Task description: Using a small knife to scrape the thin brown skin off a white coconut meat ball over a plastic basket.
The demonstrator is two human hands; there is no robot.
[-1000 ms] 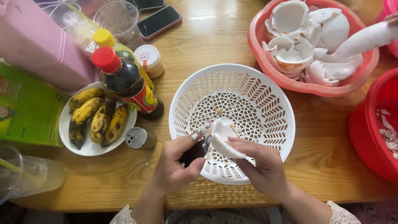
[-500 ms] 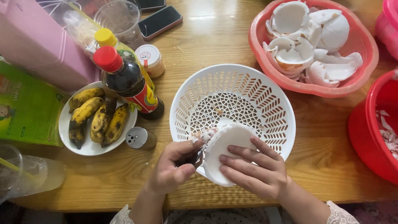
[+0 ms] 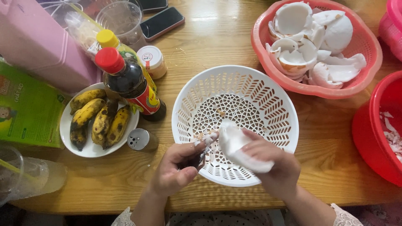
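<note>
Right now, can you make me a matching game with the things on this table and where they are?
Things:
1. bananas
2. coconut piece
3. coconut pieces
4. phone

Places:
A. in the pink basket
B. on the white plate
C. flat on the table near its far edge
D. in the right hand, over the white colander

Pairs: 1-B, 2-D, 3-A, 4-C

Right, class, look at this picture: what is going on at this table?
A person works over a white perforated colander on a wooden table. The right hand holds a white piece of coconut flesh, and the left hand holds a small dark-handled tool against it. More coconut pieces fill a pink basket; a plate of bananas sits left.
</note>
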